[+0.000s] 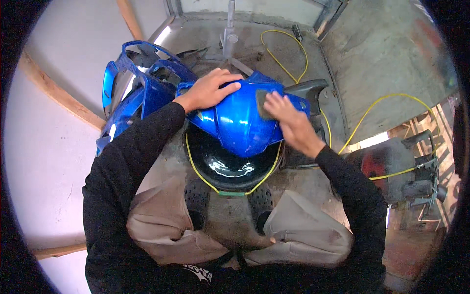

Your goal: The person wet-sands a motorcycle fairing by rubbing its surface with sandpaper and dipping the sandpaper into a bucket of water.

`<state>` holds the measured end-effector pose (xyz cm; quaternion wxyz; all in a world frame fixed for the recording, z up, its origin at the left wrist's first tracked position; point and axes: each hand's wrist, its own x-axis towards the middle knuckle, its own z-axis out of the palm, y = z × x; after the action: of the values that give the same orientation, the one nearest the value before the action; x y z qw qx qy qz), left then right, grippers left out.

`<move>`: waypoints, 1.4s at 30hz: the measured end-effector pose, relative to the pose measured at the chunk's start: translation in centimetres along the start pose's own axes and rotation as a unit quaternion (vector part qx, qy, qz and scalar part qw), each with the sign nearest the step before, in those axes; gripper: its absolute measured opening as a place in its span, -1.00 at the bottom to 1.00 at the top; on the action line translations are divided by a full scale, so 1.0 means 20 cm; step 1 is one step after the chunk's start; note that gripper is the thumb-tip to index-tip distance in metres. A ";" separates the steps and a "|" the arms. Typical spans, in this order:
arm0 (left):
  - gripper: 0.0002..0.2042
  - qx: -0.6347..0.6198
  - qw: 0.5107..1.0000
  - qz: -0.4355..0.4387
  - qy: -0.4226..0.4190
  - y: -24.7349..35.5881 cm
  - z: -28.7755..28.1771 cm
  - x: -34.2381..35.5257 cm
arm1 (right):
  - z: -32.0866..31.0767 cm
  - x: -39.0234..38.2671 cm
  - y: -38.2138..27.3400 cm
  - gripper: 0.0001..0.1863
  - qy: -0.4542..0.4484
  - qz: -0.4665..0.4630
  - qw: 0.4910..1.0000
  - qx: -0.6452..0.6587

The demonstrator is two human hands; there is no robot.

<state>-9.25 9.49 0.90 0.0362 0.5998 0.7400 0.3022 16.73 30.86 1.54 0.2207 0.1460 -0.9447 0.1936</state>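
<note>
A glossy blue motorcycle body panel [245,115], curved and pointed toward me, lies over a round black basin [230,174] with a yellow handle. My left hand [210,89] grips the panel's far left part, its fingers over the top and the thumb apart. On the panel's right side, my right hand [289,117] presses a flat grey-brown pad [265,104] against the surface with its fingers. The fingertips there are slightly blurred. Part of the basin is hidden beneath the panel.
More blue body panels [147,88] are piled at the left. Behind and right of the worked panel sits a black plastic part [311,90]. A yellow hose [306,59] snakes over the floor to a dark machine [391,161] at the right. A metal post [229,41] stands ahead.
</note>
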 end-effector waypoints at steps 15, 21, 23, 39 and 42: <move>-0.53 0.018 0.999 0.007 0.037 0.03 -0.02 -0.08 | 0.01 0.01 -0.16 -0.37 -0.171 -0.155 0.967 0.108; -0.53 0.010 0.999 0.016 0.031 0.09 -0.01 -0.09 | -0.04 0.01 0.09 -0.39 -0.017 0.007 1.000 0.017; -0.51 0.006 1.000 0.003 0.019 0.11 -0.04 -0.10 | -0.02 -0.01 -0.07 -0.32 -0.094 -0.056 0.992 0.061; -0.51 0.010 1.000 0.005 0.015 0.07 -0.04 -0.07 | -0.04 0.06 -0.06 -0.37 -0.080 -0.029 0.996 0.030; -0.53 0.011 0.999 0.021 0.042 0.08 0.00 -0.03 | 0.00 0.01 0.17 -0.39 -0.004 0.058 0.998 -0.036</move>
<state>-7.70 9.15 1.65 -0.0077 0.6026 0.7312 0.3195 15.32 33.77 0.76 0.2104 0.0840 -0.9588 0.1714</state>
